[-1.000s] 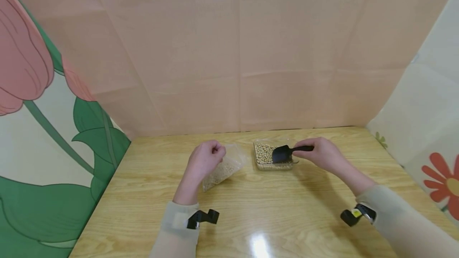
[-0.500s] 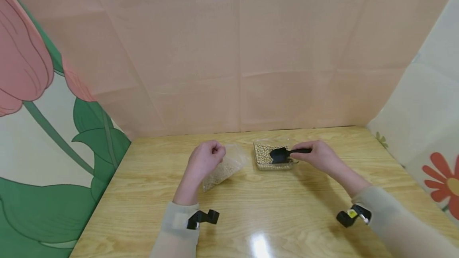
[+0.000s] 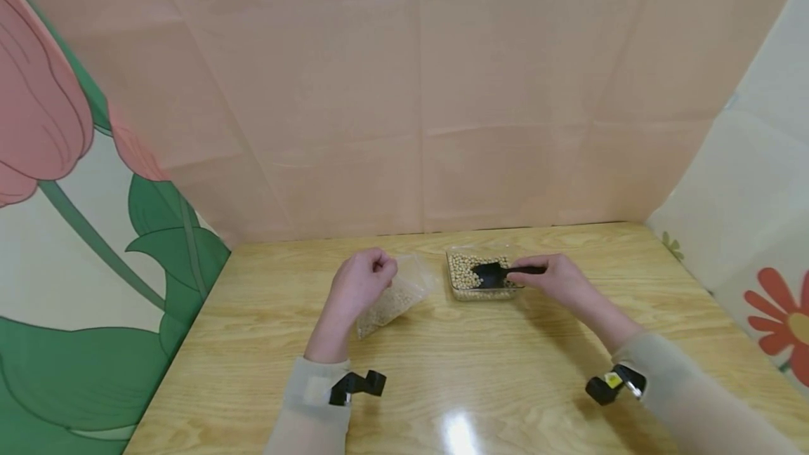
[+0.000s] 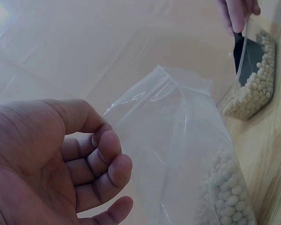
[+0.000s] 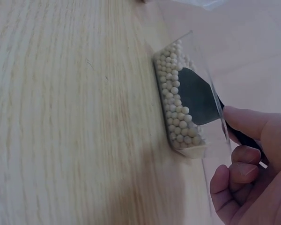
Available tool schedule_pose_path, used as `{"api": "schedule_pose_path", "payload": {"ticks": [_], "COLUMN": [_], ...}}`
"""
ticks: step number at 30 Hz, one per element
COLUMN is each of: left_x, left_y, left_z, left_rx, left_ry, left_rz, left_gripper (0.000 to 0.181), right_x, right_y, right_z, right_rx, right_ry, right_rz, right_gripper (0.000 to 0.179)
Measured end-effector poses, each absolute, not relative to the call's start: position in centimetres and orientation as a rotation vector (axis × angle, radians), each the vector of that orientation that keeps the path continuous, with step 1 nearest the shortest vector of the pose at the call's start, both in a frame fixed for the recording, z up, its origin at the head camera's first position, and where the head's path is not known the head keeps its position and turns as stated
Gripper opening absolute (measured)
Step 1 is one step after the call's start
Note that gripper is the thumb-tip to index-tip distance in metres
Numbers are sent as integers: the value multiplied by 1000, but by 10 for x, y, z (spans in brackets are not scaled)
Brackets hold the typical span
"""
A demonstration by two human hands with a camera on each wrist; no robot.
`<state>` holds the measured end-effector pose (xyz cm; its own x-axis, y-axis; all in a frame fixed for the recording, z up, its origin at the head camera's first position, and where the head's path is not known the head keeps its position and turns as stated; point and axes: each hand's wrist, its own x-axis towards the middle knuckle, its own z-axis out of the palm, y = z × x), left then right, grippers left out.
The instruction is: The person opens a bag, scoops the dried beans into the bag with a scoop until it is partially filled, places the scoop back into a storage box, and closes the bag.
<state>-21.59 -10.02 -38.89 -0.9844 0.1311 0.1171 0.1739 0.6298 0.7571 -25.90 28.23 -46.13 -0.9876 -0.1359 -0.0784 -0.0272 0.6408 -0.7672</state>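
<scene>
Scoop [image 3: 487, 275], probably light, stiff and best taken by its handle [image 3: 532, 270], has its blade among beads [image 3: 464, 271] in a box [image 3: 483, 295], right fingers [image 5: 246, 119] clamped on that handle, left fingers [image 4: 110, 142] pinching a bag [image 4: 154, 126].

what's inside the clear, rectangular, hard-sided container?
Small, round, cream-coloured beads, plus the blade of a black, plastic-looking scoop held by the right hand. Whatever lies under the blade is covered and can't be seen.
</scene>
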Motion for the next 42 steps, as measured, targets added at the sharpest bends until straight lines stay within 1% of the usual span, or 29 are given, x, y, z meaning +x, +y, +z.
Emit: {"api": "schedule_pose_path", "payload": {"ticks": [9,22,31,42], "left_x": [-217,-216,-216,-216], "left_y": [-101,-101,-102,-103], "left_z": [-390,-389,-389,-388], "left_rx": [-266,-255,-252,-255], "left_ry": [-2791,-2797,-2799,-2793], "left_rz": [-1300,-1320,-1331,-1331], "left_gripper": [25,25,25,25], "right_x": [-260,-259,-257,-257], "right_y": [276,277,276,274], "right_z": [-469,-477,-479,-489], "right_rx": [-115,-72,-18,4], "right_ry": [2700,2568,2533,2549], "right_rz": [-1338,-1514,-1556,-1591], "right_gripper": [62,62,63,69]}}
